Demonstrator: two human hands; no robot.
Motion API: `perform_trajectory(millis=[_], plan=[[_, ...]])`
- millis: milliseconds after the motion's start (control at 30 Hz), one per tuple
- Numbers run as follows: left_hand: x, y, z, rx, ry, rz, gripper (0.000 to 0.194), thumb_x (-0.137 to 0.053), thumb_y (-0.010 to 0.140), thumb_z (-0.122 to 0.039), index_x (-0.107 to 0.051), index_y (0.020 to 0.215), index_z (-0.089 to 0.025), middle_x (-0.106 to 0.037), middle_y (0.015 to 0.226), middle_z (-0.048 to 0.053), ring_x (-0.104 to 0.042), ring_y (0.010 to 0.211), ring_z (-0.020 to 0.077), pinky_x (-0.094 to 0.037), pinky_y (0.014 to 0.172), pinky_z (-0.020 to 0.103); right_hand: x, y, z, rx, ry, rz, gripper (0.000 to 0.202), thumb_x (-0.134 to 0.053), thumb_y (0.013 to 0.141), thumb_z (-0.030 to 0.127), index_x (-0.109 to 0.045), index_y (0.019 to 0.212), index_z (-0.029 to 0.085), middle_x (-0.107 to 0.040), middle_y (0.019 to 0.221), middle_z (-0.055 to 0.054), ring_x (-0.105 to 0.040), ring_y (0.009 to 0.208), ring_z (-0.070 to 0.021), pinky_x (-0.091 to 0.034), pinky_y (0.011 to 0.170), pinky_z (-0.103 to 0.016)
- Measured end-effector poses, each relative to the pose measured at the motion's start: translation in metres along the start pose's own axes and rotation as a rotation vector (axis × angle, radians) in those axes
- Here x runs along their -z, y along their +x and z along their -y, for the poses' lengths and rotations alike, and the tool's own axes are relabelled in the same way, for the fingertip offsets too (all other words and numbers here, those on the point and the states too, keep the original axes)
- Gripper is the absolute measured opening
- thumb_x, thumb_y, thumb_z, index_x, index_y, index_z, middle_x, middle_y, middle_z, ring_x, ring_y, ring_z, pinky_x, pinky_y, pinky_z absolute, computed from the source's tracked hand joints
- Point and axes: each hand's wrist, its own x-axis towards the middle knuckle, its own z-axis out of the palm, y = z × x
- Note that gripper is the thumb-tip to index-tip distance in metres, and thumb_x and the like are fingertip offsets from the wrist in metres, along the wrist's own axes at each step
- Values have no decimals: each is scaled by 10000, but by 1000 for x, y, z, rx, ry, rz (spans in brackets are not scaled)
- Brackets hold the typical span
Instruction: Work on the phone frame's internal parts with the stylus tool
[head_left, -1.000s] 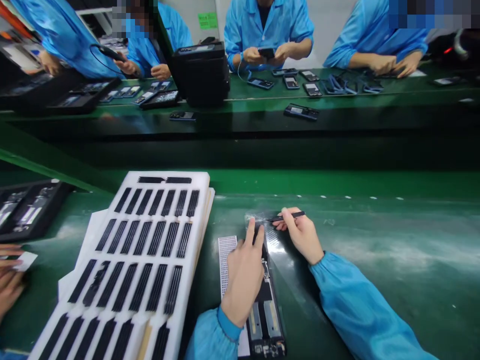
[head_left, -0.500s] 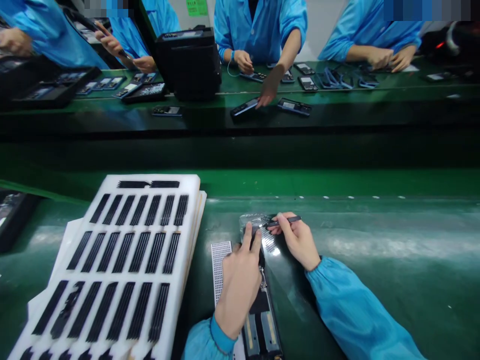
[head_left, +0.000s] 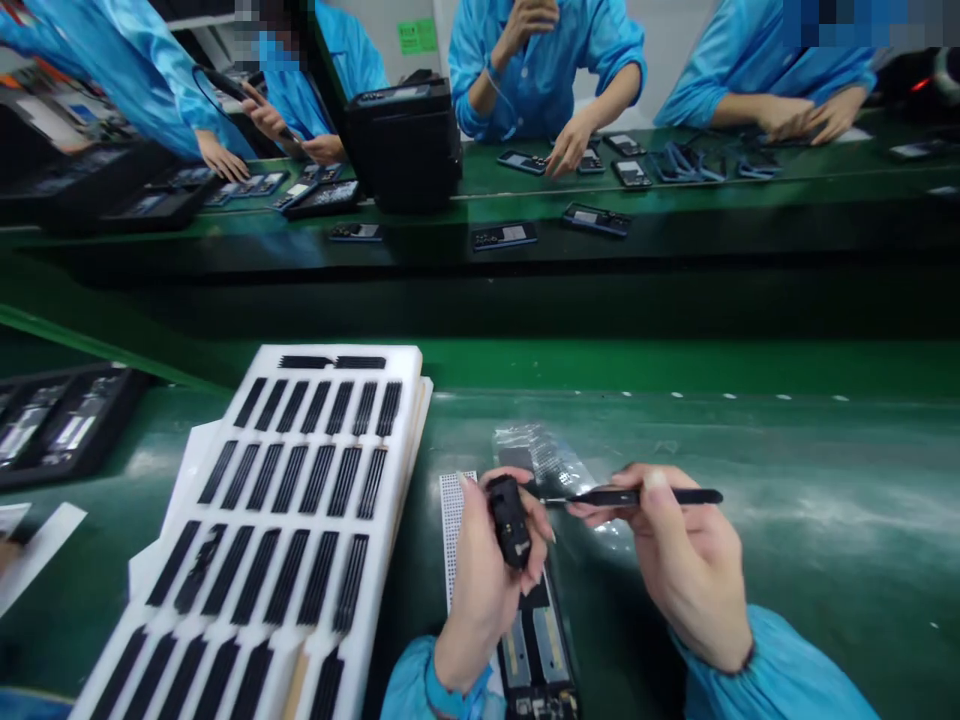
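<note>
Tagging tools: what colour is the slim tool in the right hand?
Slim tool: mostly black; head view shows it.

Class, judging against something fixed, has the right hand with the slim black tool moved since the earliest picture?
Yes. Measured against the white tray, the right hand has shifted rightward, away from it, and closer to the wearer.

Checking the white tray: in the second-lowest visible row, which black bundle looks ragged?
The bundle second from left in that row: its outline is jagged, others' straight.
</note>
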Motion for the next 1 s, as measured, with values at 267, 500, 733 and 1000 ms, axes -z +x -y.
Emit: perform_trajectory(millis=[267, 500, 733, 1000], plan=[[-8, -22, 6, -2, -134, 114, 450, -535, 968, -571, -650, 1001, -137, -634, 671, 9, -503, 402, 60, -328, 313, 120, -13, -20, -4, -16, 24, -4, 260, -577, 1021, 435, -703, 1008, 208, -750, 988, -107, -770, 824, -268, -676, 709, -357], [-12, -26, 3, -36, -91, 104, 463, -532, 971, -569, -655, 993, -122, -634, 659, 12, -514, 423, 59, -360, 322, 111, -13, -22, 0, -7, 66, -10, 255, -606, 1007, 429, -725, 983, 205, -739, 989, -109, -768, 854, -276, -681, 734, -367], [-11, -28, -1, -58, -55, 132, 430, -532, 982, -533, -663, 1003, -123, -643, 678, 16, -515, 432, 59, -379, 335, 117, -16, -24, 8, 48, 26, -13, 228, -584, 1027, 391, -730, 997, 219, -744, 963, -77, -773, 797, -230, -675, 723, -311], [-9, -29, -2, -78, -17, 170, 224, -633, 936, -344, -680, 1001, -134, -645, 694, 12, -517, 451, 60, -344, 344, 113, -18, -23, 20, 126, -128, -57, 286, -576, 1025, 413, -738, 936, 194, -756, 950, -84, -767, 749, -212, -664, 674, -264]])
